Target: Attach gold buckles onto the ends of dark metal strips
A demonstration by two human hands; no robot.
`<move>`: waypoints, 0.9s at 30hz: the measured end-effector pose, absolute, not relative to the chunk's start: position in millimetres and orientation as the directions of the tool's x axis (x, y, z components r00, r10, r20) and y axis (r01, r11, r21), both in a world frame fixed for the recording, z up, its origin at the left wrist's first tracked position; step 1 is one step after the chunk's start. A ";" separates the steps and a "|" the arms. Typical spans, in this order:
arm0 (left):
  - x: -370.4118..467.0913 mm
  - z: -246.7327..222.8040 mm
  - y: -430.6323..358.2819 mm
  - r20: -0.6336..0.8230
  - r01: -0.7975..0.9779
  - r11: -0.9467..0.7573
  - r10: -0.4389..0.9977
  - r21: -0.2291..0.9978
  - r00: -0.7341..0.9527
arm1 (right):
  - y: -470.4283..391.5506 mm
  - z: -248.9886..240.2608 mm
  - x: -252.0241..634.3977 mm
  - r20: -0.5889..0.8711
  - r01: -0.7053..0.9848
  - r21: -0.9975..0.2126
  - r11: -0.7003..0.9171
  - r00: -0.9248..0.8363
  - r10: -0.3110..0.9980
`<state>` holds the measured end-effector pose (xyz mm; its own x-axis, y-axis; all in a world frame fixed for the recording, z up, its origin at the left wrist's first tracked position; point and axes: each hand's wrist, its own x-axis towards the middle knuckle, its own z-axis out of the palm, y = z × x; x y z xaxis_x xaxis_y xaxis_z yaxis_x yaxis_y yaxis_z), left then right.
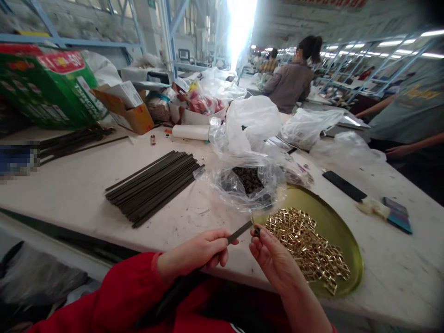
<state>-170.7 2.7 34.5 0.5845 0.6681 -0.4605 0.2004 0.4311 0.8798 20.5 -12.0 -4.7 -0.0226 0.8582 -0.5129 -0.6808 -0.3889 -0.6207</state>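
My left hand (197, 249) is closed around a narrow dark strap (240, 232), its tip pointing up and to the right. Between the thumb and fingers of my right hand (277, 261) is a small dark loop (257, 231), close to the strap's tip. Whether loop and tip touch, I cannot tell. Gold metal buckles (305, 243) lie heaped on a yellow-green oval tray (357, 268) beside my right hand. Farther back, an open clear plastic bag (211, 182) holds many small dark pieces (249, 179). A bundle of dark straps (152, 189) lies on the table to the left.
On the table's (391, 268) right side are a black flat bar (343, 186) and a phone-like object (397, 215). Plastic bags (253, 120), a white roll (190, 132), an open carton (128, 108) and a green box (52, 88) line the back. A person (412, 106) stands at right.
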 end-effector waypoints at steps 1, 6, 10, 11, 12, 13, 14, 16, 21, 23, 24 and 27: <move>-169.5 34.7 -0.3 -0.465 0.212 0.427 0.668 0.879 0.581 | -13.7 -4.9 21.8 -0.517 -0.696 -0.605 -0.386 -0.025 0.856; -163.5 31.3 -10.4 -0.412 0.313 0.273 0.689 0.910 0.596 | -21.3 -7.4 25.5 -0.510 -0.714 -0.583 -0.388 -0.049 0.859; -159.4 29.0 -11.2 -0.399 0.466 0.113 0.711 0.877 0.579 | -28.3 -15.4 27.9 -0.455 -0.592 -0.709 -0.383 -0.031 0.890; -158.6 28.7 -10.5 -0.388 0.495 0.069 0.717 0.866 0.579 | -30.1 -17.2 28.4 -0.423 -0.526 -0.763 -0.376 -0.035 0.906; -157.9 28.5 -9.7 -0.366 0.519 0.014 0.726 0.855 0.582 | -32.0 -18.4 28.6 -0.388 -0.449 -0.816 -0.365 -0.043 0.921; -157.3 28.3 -8.8 -0.336 0.540 -0.048 0.735 0.840 0.589 | -33.7 -18.7 28.3 -0.352 -0.370 -0.863 -0.346 -0.051 0.934; -156.8 28.2 -8.0 -0.306 0.558 -0.112 0.740 0.822 0.599 | -35.3 -17.9 27.5 -0.324 -0.295 -0.898 -0.327 -0.059 0.944; -155.8 28.5 -6.9 -0.277 0.589 -0.201 0.735 0.782 0.619 | -38.0 -13.9 24.2 -0.297 -0.191 -0.933 -0.305 -0.073 0.952; -152.8 32.8 -9.0 -0.297 0.537 -0.161 0.686 0.828 0.664 | -37.9 -5.5 19.3 -0.318 -0.151 -0.926 -0.345 -0.175 0.932; -151.6 34.1 -10.5 -0.386 0.538 -0.041 0.652 0.842 0.653 | -35.4 -8.3 22.9 -0.312 -0.172 -0.928 -0.330 -0.122 0.942; -150.8 34.2 -11.2 -0.421 0.546 0.009 0.647 0.838 0.635 | -34.4 -10.7 24.8 -0.310 -0.189 -0.929 -0.318 -0.074 0.948; -146.5 32.2 -12.7 -0.392 0.512 0.057 0.719 0.857 0.575 | -34.5 -19.7 23.0 -0.305 -0.241 -0.924 -0.297 -0.002 0.952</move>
<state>-146.5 -12.7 32.2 0.5748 0.7185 -0.3916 0.5122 0.0572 0.8569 23.0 -34.5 -19.7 -0.0024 0.9522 -0.3054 -0.2411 -0.2969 -0.9240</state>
